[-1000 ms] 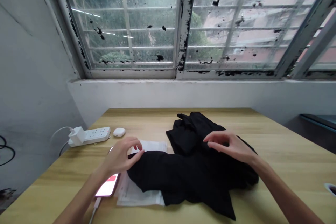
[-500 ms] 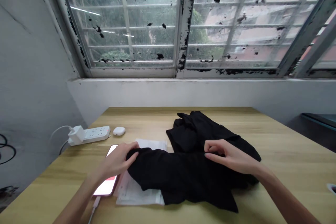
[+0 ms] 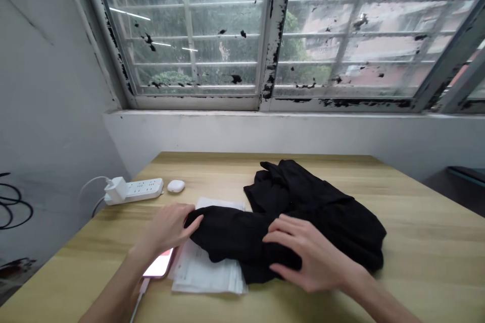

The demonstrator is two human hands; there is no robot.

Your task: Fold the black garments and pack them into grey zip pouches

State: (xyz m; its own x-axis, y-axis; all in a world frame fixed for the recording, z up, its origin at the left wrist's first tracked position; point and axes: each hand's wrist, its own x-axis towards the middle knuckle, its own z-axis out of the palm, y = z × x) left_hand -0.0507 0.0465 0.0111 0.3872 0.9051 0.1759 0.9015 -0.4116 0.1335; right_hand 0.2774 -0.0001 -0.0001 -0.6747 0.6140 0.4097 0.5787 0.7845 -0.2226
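A length of black cloth [image 3: 231,232], perhaps part of a garment, stretches sideways in front of me. My left hand [image 3: 170,227] is closed on its left end, thumb in front and fingers behind. Further right, my right hand [image 3: 306,252] curls round the cloth, fingers over the top and thumb below. Behind lies a bunched black heap [image 3: 322,202]; whether it is one piece with the front length I cannot tell. Under the cloth are white sheets or thin plastic bags [image 3: 206,272]. A phone with a lit screen [image 3: 159,265] lies partly hidden by my left hand.
A white power strip [image 3: 146,189] with a plugged-in adapter sits at the wooden table's [image 3: 417,242] left edge, beside a small white earbud case [image 3: 176,186]. A charging cable [image 3: 139,295] runs from the phone to the front. A wall and window [image 3: 197,35] stand behind.
My right hand has moved left and down along the cloth, its pinch turning into a wider wrap. The front length now looks shorter and more gathered. My left hand keeps hold of its end.
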